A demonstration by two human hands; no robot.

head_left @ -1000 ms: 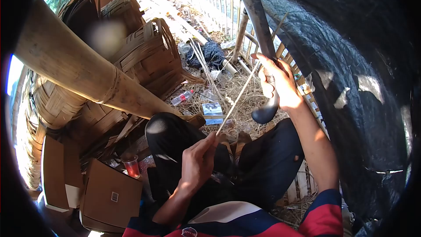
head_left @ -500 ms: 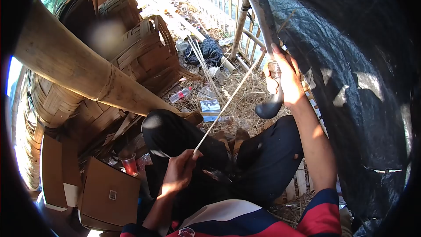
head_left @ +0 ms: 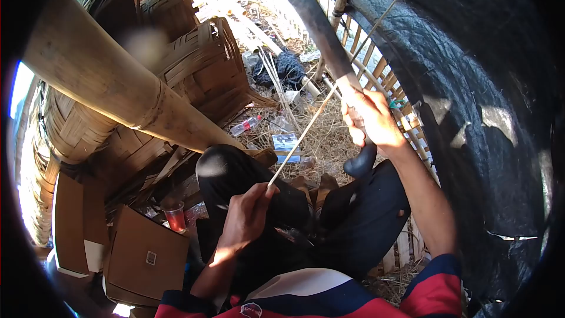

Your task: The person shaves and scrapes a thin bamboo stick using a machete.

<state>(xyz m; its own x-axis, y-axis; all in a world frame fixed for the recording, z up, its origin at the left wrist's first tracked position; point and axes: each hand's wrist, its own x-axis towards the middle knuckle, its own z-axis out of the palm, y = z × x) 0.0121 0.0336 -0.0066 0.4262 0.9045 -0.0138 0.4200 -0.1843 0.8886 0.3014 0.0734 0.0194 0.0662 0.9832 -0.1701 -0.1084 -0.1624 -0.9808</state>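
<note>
My left hand point(head_left: 247, 215) is closed around the near end of a thin bamboo strip point(head_left: 303, 135), which slants up and away to the right. My right hand point(head_left: 378, 122) grips a machete point(head_left: 321, 26) by its dark, curved handle point(head_left: 361, 162). The broad blade points up and away to the left, its flat side showing. Just beyond my right hand, the strip crosses the blade near its base. Whether the edge touches the strip I cannot tell. Both hands are above my bent knees.
At left a thick bamboo pole point(head_left: 132, 97) slants past woven baskets point(head_left: 203, 62). Cardboard boxes point(head_left: 144, 253) and a cup with red liquid point(head_left: 175, 219) stand below. Straw and a plastic bottle point(head_left: 246, 125) lie ahead. A black tarp point(head_left: 471, 70) and bamboo fence point(head_left: 406, 121) border the right.
The machete blade has swung left and turned to show more of its flat side. My right hand has dropped slightly; my left hand has risen a little with the strip.
</note>
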